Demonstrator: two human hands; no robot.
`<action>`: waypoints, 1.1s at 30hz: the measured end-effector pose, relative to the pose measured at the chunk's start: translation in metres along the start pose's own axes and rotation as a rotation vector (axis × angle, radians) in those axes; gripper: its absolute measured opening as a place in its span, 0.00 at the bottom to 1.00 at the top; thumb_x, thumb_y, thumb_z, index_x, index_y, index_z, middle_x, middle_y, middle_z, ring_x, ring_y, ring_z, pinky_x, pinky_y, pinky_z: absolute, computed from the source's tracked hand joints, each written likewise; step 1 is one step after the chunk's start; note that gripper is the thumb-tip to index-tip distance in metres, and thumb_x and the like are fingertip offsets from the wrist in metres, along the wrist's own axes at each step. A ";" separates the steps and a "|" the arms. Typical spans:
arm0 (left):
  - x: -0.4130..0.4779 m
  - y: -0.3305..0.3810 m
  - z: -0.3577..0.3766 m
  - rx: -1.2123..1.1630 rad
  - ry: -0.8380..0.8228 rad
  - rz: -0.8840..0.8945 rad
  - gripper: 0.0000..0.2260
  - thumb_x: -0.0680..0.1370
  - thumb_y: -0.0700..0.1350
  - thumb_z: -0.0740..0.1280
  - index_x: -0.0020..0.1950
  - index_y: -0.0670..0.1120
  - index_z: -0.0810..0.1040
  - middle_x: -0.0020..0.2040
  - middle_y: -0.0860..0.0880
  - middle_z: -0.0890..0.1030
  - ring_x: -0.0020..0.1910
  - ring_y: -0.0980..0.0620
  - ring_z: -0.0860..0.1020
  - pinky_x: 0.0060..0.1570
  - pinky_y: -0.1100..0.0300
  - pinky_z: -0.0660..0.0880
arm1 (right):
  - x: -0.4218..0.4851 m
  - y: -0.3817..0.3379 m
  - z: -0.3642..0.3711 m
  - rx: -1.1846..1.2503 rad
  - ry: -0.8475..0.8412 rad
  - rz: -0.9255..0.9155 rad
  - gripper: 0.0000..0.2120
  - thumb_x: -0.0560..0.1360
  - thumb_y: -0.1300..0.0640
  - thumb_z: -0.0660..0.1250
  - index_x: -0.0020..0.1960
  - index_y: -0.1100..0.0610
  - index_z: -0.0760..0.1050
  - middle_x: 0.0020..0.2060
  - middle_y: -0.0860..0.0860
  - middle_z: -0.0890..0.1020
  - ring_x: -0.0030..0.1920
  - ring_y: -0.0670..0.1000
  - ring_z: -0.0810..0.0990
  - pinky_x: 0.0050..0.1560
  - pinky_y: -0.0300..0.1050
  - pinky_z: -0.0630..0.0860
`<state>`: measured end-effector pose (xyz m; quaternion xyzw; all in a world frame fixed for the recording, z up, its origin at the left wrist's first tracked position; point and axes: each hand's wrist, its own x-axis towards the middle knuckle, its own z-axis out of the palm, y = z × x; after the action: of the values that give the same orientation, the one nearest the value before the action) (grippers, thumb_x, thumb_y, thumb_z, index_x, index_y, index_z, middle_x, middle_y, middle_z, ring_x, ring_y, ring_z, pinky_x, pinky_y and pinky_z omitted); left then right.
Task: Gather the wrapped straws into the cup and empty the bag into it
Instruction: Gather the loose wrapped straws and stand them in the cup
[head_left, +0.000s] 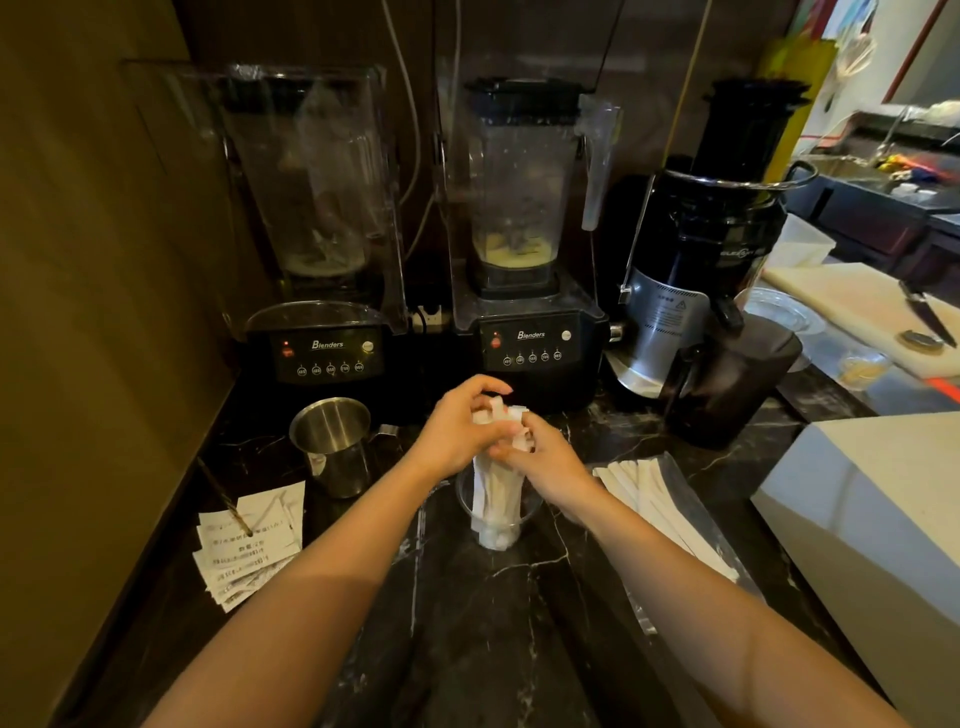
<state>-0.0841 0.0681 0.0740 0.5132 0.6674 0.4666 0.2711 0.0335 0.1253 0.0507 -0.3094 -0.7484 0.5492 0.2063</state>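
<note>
A bundle of white paper-wrapped straws (497, 493) stands upright in a clear plastic cup (529, 512) on the dark marble counter. My left hand (460, 428) wraps around the top of the bundle from the left. My right hand (545, 460) presses against the bundle from the right, fingers on the straw tops. Right of the cup, a clear plastic bag (675, 512) lies flat on the counter with more wrapped straws inside it.
A steel cup (332, 447) stands left of the plastic cup, with paper receipts (249, 545) in front of it. Two black blenders (322, 343) (530, 343) and a juicer (706, 291) line the back. A white box (872, 519) sits at the right.
</note>
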 end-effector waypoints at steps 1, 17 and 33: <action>0.000 -0.004 0.001 0.004 0.010 -0.012 0.18 0.71 0.39 0.70 0.59 0.44 0.73 0.45 0.49 0.78 0.47 0.50 0.78 0.45 0.62 0.76 | 0.001 0.001 -0.001 -0.017 0.027 -0.001 0.19 0.73 0.59 0.66 0.64 0.56 0.68 0.51 0.48 0.76 0.52 0.45 0.75 0.45 0.32 0.71; -0.004 -0.036 0.001 0.412 0.029 0.025 0.20 0.81 0.43 0.53 0.73 0.47 0.58 0.76 0.48 0.60 0.76 0.51 0.51 0.75 0.53 0.49 | 0.007 0.007 0.003 -0.776 0.024 -0.250 0.28 0.78 0.51 0.57 0.74 0.58 0.54 0.75 0.53 0.60 0.76 0.51 0.54 0.74 0.43 0.51; -0.006 -0.024 -0.001 0.715 -0.127 -0.168 0.26 0.79 0.58 0.47 0.74 0.55 0.40 0.77 0.48 0.36 0.74 0.49 0.33 0.72 0.47 0.35 | -0.005 -0.011 -0.008 -0.887 -0.075 -0.074 0.36 0.76 0.41 0.54 0.75 0.51 0.39 0.77 0.52 0.40 0.75 0.52 0.34 0.74 0.57 0.37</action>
<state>-0.0938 0.0613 0.0524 0.5468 0.8099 0.1473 0.1530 0.0399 0.1246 0.0635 -0.3209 -0.9291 0.1781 0.0456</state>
